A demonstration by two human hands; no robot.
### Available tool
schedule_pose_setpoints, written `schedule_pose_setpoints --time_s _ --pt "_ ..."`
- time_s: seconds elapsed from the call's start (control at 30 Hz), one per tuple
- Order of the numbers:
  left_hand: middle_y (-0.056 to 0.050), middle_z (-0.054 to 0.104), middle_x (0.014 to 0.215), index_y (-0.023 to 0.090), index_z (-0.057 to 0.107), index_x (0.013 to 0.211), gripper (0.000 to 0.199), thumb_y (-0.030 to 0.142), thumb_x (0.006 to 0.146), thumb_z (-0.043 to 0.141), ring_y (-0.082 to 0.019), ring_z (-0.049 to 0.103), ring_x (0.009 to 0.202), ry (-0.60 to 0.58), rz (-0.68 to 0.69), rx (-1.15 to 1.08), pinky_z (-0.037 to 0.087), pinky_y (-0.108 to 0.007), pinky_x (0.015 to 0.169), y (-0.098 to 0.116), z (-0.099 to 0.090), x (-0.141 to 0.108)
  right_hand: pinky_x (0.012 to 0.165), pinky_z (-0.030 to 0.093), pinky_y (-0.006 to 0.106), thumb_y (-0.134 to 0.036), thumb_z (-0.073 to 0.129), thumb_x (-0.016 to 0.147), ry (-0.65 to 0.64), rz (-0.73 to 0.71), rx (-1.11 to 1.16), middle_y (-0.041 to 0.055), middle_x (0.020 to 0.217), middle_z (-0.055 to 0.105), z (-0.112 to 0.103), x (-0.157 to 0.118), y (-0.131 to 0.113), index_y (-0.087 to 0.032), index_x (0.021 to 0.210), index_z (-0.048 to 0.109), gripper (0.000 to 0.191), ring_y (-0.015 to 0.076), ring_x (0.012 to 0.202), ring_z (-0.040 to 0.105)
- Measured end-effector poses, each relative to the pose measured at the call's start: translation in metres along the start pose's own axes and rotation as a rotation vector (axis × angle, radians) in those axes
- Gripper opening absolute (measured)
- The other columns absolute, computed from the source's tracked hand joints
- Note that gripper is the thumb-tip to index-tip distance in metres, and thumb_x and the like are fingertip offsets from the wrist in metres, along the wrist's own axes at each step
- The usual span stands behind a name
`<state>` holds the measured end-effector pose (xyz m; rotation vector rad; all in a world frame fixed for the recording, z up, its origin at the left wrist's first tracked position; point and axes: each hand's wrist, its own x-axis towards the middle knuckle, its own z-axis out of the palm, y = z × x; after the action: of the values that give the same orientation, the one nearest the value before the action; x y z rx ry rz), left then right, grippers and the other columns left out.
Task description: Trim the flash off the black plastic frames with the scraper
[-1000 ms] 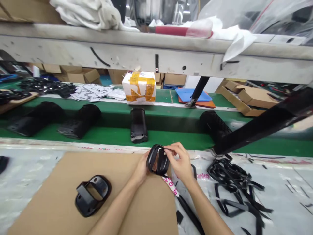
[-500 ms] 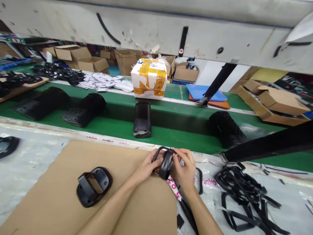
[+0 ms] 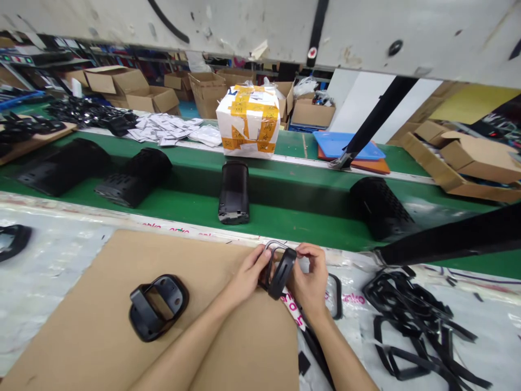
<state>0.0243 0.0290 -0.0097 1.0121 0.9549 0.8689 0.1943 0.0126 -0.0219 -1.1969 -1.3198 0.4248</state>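
Note:
A black plastic part with a raised handle-like bar (image 3: 282, 274) is held tilted above the front edge of the cardboard sheet (image 3: 228, 342). My left hand (image 3: 247, 276) is closed on its left rim, thumb on top. From the other side my right hand (image 3: 311, 282) grips near its upper right edge, fingers bent; their tips are partly hidden behind the part. A similar black part (image 3: 158, 307), oval with a bar across its opening, lies on the cardboard to the left. Just right of my right hand a thin black rubber-looking frame (image 3: 337, 296) rests on the plastic-covered bench.
Tangled black frames and strips (image 3: 411, 326) lie at the right. Beyond the bench, a green conveyor (image 3: 280, 209) carries several black housings (image 3: 234, 193). A taped white box (image 3: 248, 122) stands behind it. A black post (image 3: 443, 236) slants in from the right; a pale beam (image 3: 252, 27) crosses overhead.
The held part has turned so that its bar stands more upright and faces right. My right fingers have shifted to its upper right edge. The view has tilted slightly.

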Motion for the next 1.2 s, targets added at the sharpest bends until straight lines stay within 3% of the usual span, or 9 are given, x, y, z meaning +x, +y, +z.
schedule_pose_setpoints --time_s 0.1,0.27,0.37,0.57,0.8,1.0,1.13,1.2 --pt "-0.005 0.072 0.093 0.018 0.071 0.107 0.06 0.074 0.086 0.064 -0.024 0.063 0.091 0.079 -0.02 0.005 0.05 -0.03 0.081 -0.003 0.001 0.002 0.088 0.049 0.037 -0.017 0.064 0.098 0.004 -0.043 -0.045 0.0027 0.097 0.062 -0.001 0.002 0.0 -0.024 0.097 0.061 0.007 0.0217 0.094 0.061" --pt "0.003 0.057 0.074 0.017 0.064 0.096 0.055 0.071 0.091 0.061 -0.012 0.048 0.065 0.013 -0.006 0.065 0.041 -0.023 0.061 -0.004 0.001 0.0 0.08 0.05 0.034 -0.015 0.068 0.094 -0.004 -0.067 -0.049 0.0018 0.097 0.064 -0.002 0.002 0.002 -0.024 0.103 0.063 0.014 0.0198 0.088 0.061" --pt "0.005 0.052 0.069 0.018 0.062 0.095 0.056 0.074 0.088 0.062 -0.01 0.045 0.057 0.009 -0.025 0.038 0.036 -0.022 0.053 -0.002 0.003 -0.001 0.082 0.051 0.036 -0.016 0.067 0.096 0.003 -0.072 -0.05 0.0024 0.097 0.065 -0.002 0.001 0.002 -0.024 0.101 0.064 0.01 0.0206 0.09 0.063" --pt "0.001 0.061 0.07 0.018 0.065 0.092 0.06 0.078 0.082 0.066 -0.016 0.057 0.066 0.097 -0.019 -0.038 0.044 -0.025 0.059 -0.003 0.008 0.003 0.085 0.053 0.036 -0.02 0.064 0.101 0.024 -0.021 -0.041 0.0039 0.1 0.069 0.0 0.004 -0.002 -0.023 0.101 0.065 0.003 0.0206 0.095 0.067" --pt "0.0 0.061 0.076 0.018 0.065 0.107 0.063 0.077 0.085 0.063 -0.016 0.056 0.068 0.053 -0.048 -0.03 0.044 -0.025 0.06 -0.002 0.003 0.001 0.079 0.05 0.032 -0.021 0.07 0.098 0.106 0.022 0.018 0.0023 0.098 0.064 0.0 0.0 0.0 -0.022 0.098 0.064 0.006 0.0179 0.088 0.063" --pt "0.002 0.063 0.079 0.02 0.055 0.115 0.045 0.051 0.088 0.071 -0.014 0.056 0.069 -0.159 -0.009 -0.036 0.048 -0.026 0.069 0.014 0.003 -0.004 0.078 0.051 0.031 -0.017 0.07 0.098 0.078 -0.041 0.042 0.0017 0.095 0.066 -0.001 0.0 -0.001 -0.022 0.096 0.066 0.007 0.0178 0.089 0.064" --pt "0.001 0.064 0.081 0.02 0.055 0.106 0.035 0.029 0.077 0.073 -0.016 0.058 0.073 -0.152 -0.006 -0.053 0.048 -0.026 0.07 0.018 0.002 -0.005 0.08 0.053 0.033 -0.015 0.073 0.095 0.091 -0.071 0.05 0.0017 0.094 0.068 -0.001 -0.001 -0.002 -0.023 0.097 0.067 0.01 0.0184 0.089 0.066" --pt "0.001 0.063 0.081 0.02 0.058 0.102 0.031 0.028 0.076 0.072 -0.016 0.058 0.074 -0.134 0.008 -0.019 0.047 -0.026 0.071 0.018 0.002 -0.005 0.083 0.053 0.034 -0.015 0.075 0.093 0.112 -0.077 0.054 0.0017 0.094 0.069 -0.001 -0.001 -0.002 -0.023 0.098 0.067 0.013 0.0191 0.09 0.066"
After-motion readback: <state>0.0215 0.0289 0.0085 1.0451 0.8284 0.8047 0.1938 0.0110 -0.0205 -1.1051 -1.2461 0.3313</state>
